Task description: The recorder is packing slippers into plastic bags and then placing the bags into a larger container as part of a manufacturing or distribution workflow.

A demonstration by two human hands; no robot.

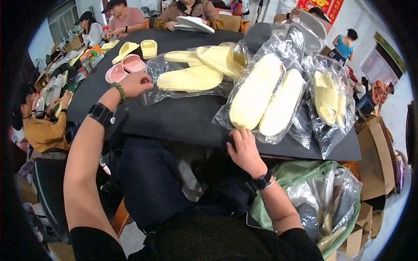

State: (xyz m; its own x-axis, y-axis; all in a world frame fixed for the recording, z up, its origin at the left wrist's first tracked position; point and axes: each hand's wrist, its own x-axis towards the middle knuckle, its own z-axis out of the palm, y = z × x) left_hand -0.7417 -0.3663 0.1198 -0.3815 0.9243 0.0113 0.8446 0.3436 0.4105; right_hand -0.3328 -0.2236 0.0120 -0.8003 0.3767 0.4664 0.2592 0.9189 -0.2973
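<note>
My left hand (136,83) is at the left end of a clear plastic bag (150,96), its fingers curled and pinched at the bag's edge. Pale yellow slippers (189,78) lie inside that bag. My right hand (246,152) rests at the table's near edge, fingers apart and bent, the tips by the lower end of another clear bag. Two pale yellow slippers (257,91) show soles up in this second bag. A third bagged pair of yellow slippers (325,100) lies to its right.
Pink slippers (126,68) and loose yellow slippers (126,51) sit on the black table (174,117) at the left. Grey slippers (311,26) are piled at the far right. A green sack (270,202) of bagged slippers stands below the right edge, near cardboard boxes (374,156). Several people work around.
</note>
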